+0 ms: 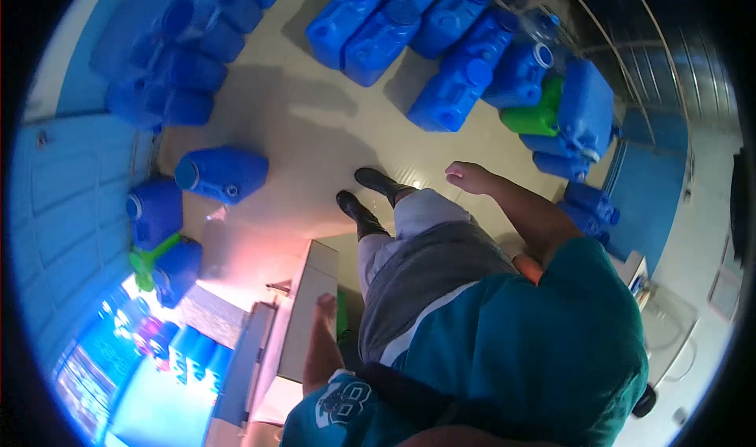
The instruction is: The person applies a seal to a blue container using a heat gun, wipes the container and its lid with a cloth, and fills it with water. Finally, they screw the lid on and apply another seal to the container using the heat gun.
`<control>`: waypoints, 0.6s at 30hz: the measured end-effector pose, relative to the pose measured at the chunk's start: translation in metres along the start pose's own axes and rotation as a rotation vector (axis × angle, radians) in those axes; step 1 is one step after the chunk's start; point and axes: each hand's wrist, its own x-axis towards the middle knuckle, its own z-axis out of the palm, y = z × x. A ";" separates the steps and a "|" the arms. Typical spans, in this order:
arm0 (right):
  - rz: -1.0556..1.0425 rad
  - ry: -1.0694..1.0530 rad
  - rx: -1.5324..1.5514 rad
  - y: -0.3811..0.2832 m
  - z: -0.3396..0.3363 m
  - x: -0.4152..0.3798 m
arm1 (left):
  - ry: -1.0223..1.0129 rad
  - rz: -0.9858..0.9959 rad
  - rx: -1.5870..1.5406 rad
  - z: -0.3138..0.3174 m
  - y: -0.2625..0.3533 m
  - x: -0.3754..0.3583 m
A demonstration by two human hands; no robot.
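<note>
My right hand hangs over the tiled floor beside my leg, its fingers curled in loosely with nothing showing in them. On the other side, my left hand hangs by a pale counter, overlapping its edge in this view; its fingers look loosely extended and hold nothing visible. Beyond my boots stand rows of blue water jugs. A single blue jug stands on the floor to the left.
More blue containers are stacked along the left wall near a blue door. A green jug sits among blue ones at the right. Lower left, a bright doorway shows several blue containers outside. A wire rack stands upper right.
</note>
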 end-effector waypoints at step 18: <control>0.820 0.359 0.614 0.114 0.141 -0.114 | 0.430 0.741 1.589 0.122 0.505 -0.077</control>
